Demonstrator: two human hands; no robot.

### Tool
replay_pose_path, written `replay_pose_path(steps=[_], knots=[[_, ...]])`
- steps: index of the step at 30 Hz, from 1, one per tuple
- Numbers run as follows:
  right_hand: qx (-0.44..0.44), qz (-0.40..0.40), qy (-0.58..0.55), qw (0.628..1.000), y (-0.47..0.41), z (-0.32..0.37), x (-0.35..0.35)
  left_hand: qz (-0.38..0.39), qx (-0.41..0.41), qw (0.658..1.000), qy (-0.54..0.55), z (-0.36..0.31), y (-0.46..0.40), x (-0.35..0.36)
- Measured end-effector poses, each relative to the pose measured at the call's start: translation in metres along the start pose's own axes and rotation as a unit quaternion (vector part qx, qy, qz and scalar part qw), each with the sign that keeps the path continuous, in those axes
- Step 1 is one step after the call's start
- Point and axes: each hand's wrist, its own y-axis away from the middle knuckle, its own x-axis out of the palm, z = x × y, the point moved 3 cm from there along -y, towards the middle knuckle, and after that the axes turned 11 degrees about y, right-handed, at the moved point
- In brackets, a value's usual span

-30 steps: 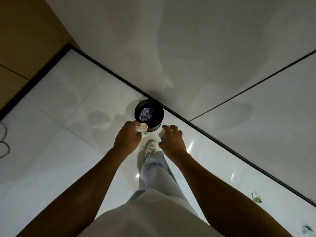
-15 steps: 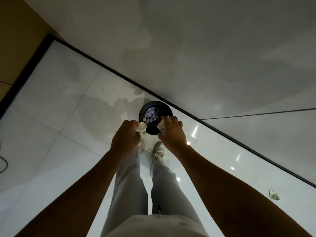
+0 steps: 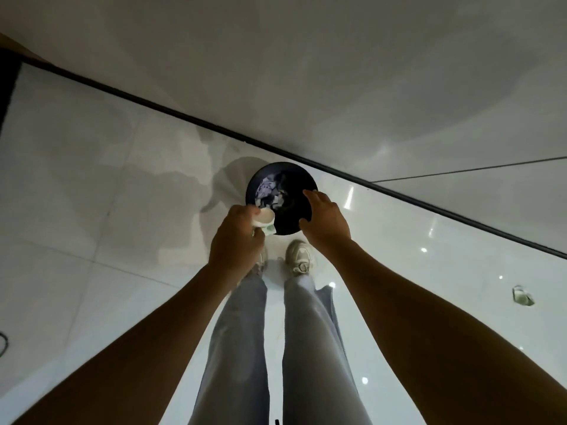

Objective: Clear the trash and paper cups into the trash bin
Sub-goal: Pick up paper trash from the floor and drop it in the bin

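Left hand (image 3: 237,240) is curled around a paper cup (image 3: 264,218), gripping it at the near-left edge of the trash bin (image 3: 294,191). Cup is tilted, open mouth facing up and right toward the bin; its rim overlaps the bin's rim in the head view. A bit of pale green material shows just under the cup, against the fingers; can't tell if it's part of the cup or separate trash.

Right hand (image 3: 326,220) is over the bin's near-right rim, fingers spread and mostly straight, thumb out toward the bin's centre. Nothing visible in it: released. Can't tell whether the fingertips touch the rim or sit above it.

Bin: round, black, on the floor (image 3: 92,210) just beside the dark baseboard strip (image 3: 184,118) at the foot of the wall (image 3: 306,72). Inside, toward its far-left side, a heap of crumpled trash (image 3: 270,191), pale and purplish. The two hands flank the bin's near side, cup side left, empty side right.

Below the hands: two light sneakers, right one (image 3: 298,257) fully visible, left one mostly hidden by the left wrist. Pale jeans (image 3: 239,348) run down to frame bottom. Feet are just short of the bin.

Further out: one loose piece of greenish-white litter (image 3: 522,296) on the glossy white floor tiles, far right, well apart from bin and hands. Ceiling light reflections dot the tiles on that side. A dark cable loop (image 3: 3,343) is at the left edge.
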Motion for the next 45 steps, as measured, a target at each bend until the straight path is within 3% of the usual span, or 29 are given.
replay_pose_path(steps=[7, 13, 18, 26, 34, 45], knots=[[0.024, -0.046, -0.052, 0.997, 0.024, -0.014, -0.006, 0.04, 0.032, 0.997, -0.049, -0.017, -0.039, 0.025], [0.036, -0.077, -0.074, 0.994, 0.038, -0.025, -0.006, 0.097, 0.013, 0.979, -0.178, -0.007, -0.065, 0.045], [0.085, -0.054, -0.076, 0.992, 0.074, -0.039, -0.009, 0.144, 0.129, 0.953, -0.234, -0.03, -0.029, 0.044], [0.159, -0.059, -0.09, 0.981, 0.182, -0.07, -0.037, 0.215, 0.254, 0.869, -0.365, -0.115, 0.058, 0.054], [0.26, -0.088, -0.142, 0.951, 0.292, -0.179, -0.051, 0.27, 0.337, 0.792, -0.431, -0.219, 0.141, 0.139], [0.367, -0.135, -0.225, 0.893, 0.427, -0.407, -0.028, 0.328, 0.408, 0.72, -0.455, -0.335, 0.279, 0.366]])
